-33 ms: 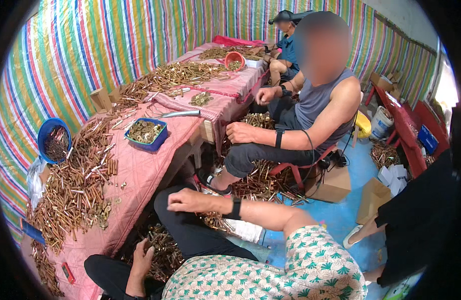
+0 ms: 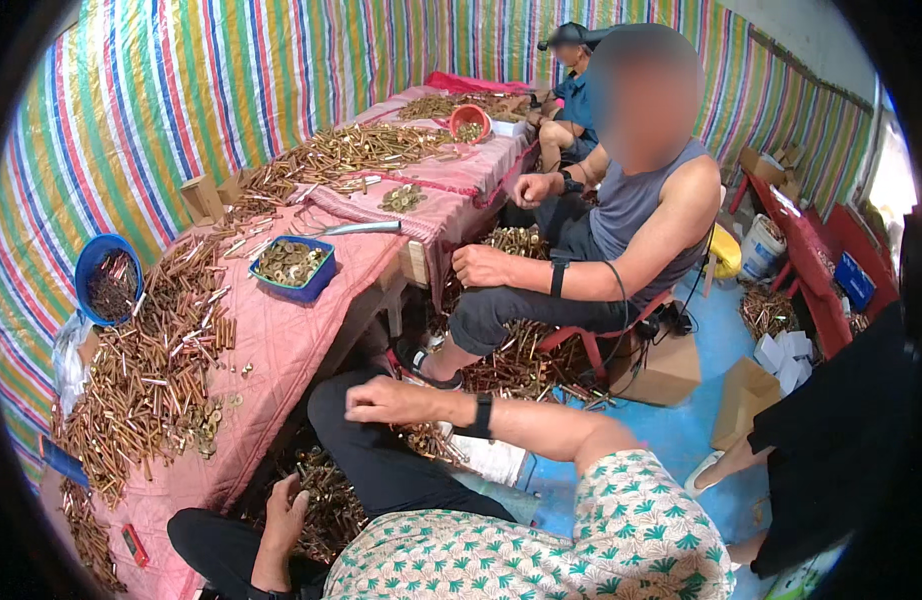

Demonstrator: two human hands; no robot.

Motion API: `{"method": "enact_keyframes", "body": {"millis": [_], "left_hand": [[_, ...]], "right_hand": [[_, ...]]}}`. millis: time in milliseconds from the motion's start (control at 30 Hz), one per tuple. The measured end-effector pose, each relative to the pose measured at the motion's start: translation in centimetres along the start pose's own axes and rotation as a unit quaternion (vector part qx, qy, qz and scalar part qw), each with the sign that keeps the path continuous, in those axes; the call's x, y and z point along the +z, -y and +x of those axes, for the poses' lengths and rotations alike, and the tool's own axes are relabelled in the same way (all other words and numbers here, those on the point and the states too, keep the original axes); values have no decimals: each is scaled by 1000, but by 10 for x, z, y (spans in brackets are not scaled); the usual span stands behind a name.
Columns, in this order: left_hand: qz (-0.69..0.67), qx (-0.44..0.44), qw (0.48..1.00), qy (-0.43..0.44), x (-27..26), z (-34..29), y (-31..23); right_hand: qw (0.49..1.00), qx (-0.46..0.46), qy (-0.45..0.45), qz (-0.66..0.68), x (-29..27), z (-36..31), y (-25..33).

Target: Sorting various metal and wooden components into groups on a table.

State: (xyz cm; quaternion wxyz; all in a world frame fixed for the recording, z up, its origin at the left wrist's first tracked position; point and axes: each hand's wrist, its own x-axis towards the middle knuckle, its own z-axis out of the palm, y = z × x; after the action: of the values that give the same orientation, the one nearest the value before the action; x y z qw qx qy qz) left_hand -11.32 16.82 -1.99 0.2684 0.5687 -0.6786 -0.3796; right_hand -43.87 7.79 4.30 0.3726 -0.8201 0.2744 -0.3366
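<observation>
My right hand lies palm down on my right knee, its fingers loosely bent, with no object visible in it. Lower and to the left, my left hand rests by my left thigh. Its thumb and forefinger stand apart, and it appears to hold nothing. Beside it, between my legs, is a pile of metal bolts. A heap of copper-coloured bolts covers the left of the pink-clothed table. Loose washers lie at its edge. Washers also fill a blue basket.
A blue bucket tilts at the left wall. A metal tool lies past the basket. A seated person sits ahead, another person farther off. More bolts cover the floor near cardboard boxes. An orange bucket lies tipped.
My right hand has shifted slightly to the right on my knee. My left hand, the seated people and the metal parts look unmoved.
</observation>
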Motion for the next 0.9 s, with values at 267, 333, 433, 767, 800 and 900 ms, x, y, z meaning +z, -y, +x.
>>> {"method": "enact_keyframes", "body": {"millis": [267,333,433,767,800,900], "left_hand": [[-122,-25,990,71,3,0,-24],[-140,-45,984,103,6,2,-22],[-157,-22,978,137,6,1,-34],[-194,-5,943,269,-3,-2,-61],[-193,-1,944,268,0,-3,-64],[-309,57,890,331,8,-2,-71]], "right_hand": [[967,193,99,-133,-61,-122,14],[959,219,133,-118,-68,-134,46],[915,374,150,29,-62,-121,112],[979,114,86,143,-47,25,308],[988,69,54,126,-40,48,317],[976,-43,36,210,-5,112,307]]}}
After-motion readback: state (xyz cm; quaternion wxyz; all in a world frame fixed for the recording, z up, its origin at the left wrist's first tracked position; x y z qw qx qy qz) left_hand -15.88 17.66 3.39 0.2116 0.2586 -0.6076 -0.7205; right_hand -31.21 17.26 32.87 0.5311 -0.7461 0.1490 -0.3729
